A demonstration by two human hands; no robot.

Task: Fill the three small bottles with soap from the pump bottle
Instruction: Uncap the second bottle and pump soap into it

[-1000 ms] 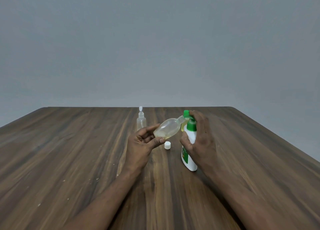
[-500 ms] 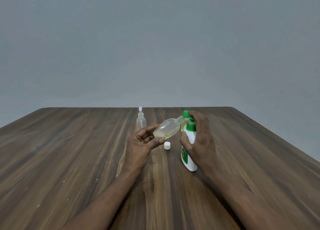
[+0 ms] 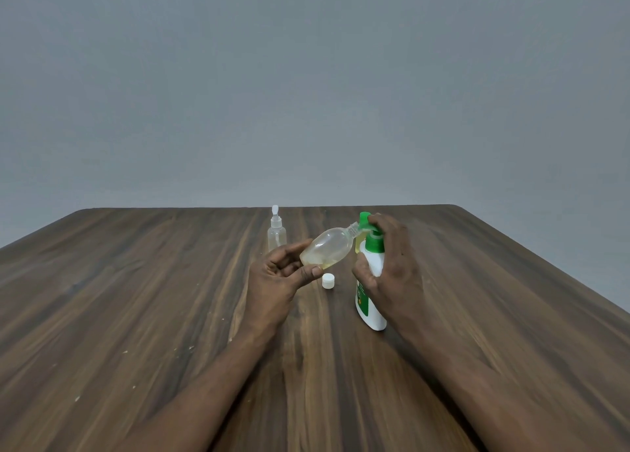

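Our left hand [image 3: 279, 277] pinches the tilted small bottle [image 3: 327, 250] by its base, neck at the nozzle. Right hand [image 3: 388, 267] wraps the pump bottle [image 3: 375, 318], finger on top. Little soap inside, so we judge the first fill partial. Cap [image 3: 328, 280] is off, between the hands. Spray bottle [image 3: 276, 233] beyond looks empty. We can't spot the third.

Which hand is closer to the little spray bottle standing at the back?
Left. The left hand is just in front of the spray bottle; the right hand is farther off to its right, on the pump bottle.
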